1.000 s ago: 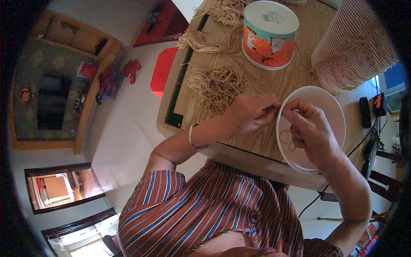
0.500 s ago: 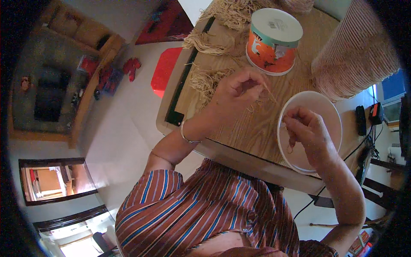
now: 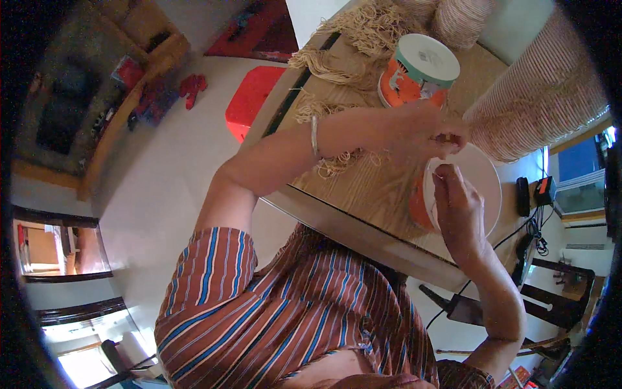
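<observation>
My left hand (image 3: 431, 133), somewhat blurred, reaches across the table with its fingers curled in a pinch, just above my right hand (image 3: 460, 211). A thin tan strand of twine was between its fingertips a moment ago; now it hardly shows. My right hand is closed, thumb against fingers, on a fine pale strand over the mouth of a white-lined bucket (image 3: 489, 185) with an orange outside. Beneath my left forearm lie loose tan twine strands (image 3: 346, 162). Behind my left hand an orange bucket with a green-and-white end (image 3: 427, 61) stands upside down.
Large cones of wound twine (image 3: 541, 97) stand at the right and back of the wooden table (image 3: 382, 201). A tangled twine heap (image 3: 376, 29) covers the far left corner. A red stool (image 3: 253, 97) is beside the table. Black cables (image 3: 534, 227) lie along the right edge.
My left hand has moved right, from over the loose twine to my right hand above the bucket. My right hand stays over the bucket. The view has shifted a little.
</observation>
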Demonstrator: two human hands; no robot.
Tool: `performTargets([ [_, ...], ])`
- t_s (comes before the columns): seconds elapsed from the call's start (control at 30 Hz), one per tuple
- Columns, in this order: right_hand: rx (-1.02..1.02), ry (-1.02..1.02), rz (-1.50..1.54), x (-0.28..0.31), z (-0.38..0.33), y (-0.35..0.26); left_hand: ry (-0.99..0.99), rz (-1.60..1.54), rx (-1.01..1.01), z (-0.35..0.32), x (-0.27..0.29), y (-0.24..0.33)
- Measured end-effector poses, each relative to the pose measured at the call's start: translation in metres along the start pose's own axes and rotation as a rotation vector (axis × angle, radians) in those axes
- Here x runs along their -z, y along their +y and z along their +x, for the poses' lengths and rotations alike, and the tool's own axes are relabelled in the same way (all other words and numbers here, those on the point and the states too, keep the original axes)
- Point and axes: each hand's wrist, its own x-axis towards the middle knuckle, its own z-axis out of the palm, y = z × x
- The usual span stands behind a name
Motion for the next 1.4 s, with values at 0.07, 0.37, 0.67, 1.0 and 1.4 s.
performTargets([
  [0.07, 0.013, -0.058, -0.05, 0.001, 0.001, -0.004, -0.017, -0.053, -0.003, 0.002, 0.006, 0.004],
  [0.37, 0.196, -0.063, -0.686, -0.002, 0.013, -0.014, -0.117, -0.045, -0.177, 0.017, 0.012, 0.002],
  [0.67, 0.122, -0.154, -0.879, 0.001, 0.025, -0.011, -0.17, 0.011, -0.074, 0.019, 0.007, -0.002],
  [1.0, -0.747, -0.504, 0.652, 0.026, 0.05, 0.032, 0.272, -0.025, -0.115, -0.025, -0.024, -0.014],
  [1.4, -0.879, -0.493, 1.298, 0.011, 0.032, 0.046, 0.352, 0.455, -0.462, -0.04, -0.032, 0.021],
])
